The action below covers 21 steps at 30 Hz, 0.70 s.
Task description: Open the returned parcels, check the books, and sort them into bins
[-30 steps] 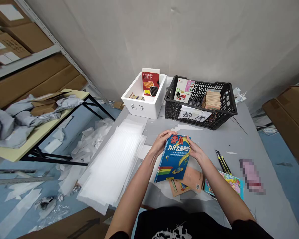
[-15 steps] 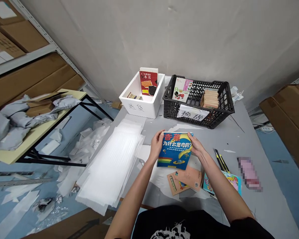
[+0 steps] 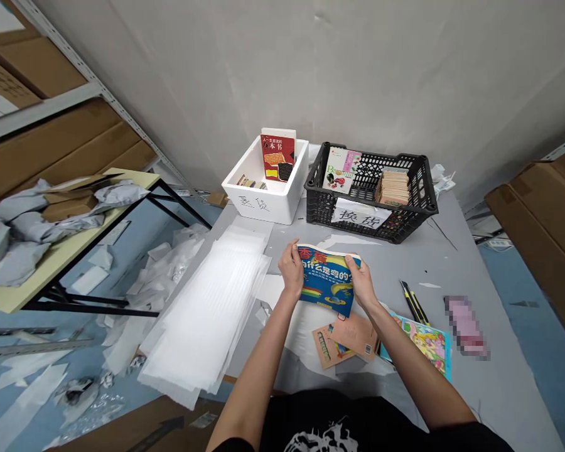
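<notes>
Apparently, a paperback (image 3: pixel 327 282) was gripped by the curled fingers of the left hand (image 3: pixel 292 270) and right hand (image 3: pixel 360 280), its long axis lying crosswise between them, cover bowed.

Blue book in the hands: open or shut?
Shut: the blue paperback book shows its front cover, flexed between left hand and right hand.

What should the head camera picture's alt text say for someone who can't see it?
The left hand and right hand hold a bent blue book at a grey table, near a black crate and a white foam box.
</notes>
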Each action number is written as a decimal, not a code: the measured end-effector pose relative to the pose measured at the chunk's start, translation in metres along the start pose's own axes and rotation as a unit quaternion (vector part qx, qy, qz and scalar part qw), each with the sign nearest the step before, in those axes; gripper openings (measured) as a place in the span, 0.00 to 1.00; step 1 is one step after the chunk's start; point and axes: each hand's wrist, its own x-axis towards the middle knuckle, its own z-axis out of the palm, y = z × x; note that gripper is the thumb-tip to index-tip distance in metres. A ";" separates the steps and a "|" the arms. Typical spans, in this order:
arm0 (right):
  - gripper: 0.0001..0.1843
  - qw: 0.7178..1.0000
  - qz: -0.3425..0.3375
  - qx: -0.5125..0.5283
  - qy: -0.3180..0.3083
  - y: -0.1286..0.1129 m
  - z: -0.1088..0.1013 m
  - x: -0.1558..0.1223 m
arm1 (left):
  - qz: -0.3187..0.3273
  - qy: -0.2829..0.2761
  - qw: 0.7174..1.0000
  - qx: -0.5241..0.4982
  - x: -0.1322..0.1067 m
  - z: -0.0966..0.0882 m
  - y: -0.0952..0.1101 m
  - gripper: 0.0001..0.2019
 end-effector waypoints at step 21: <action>0.15 0.949 0.293 0.110 -0.029 0.044 -0.020 0.091 | -0.211 -0.224 0.949 -0.069 -0.037 -0.018 -0.090 0.21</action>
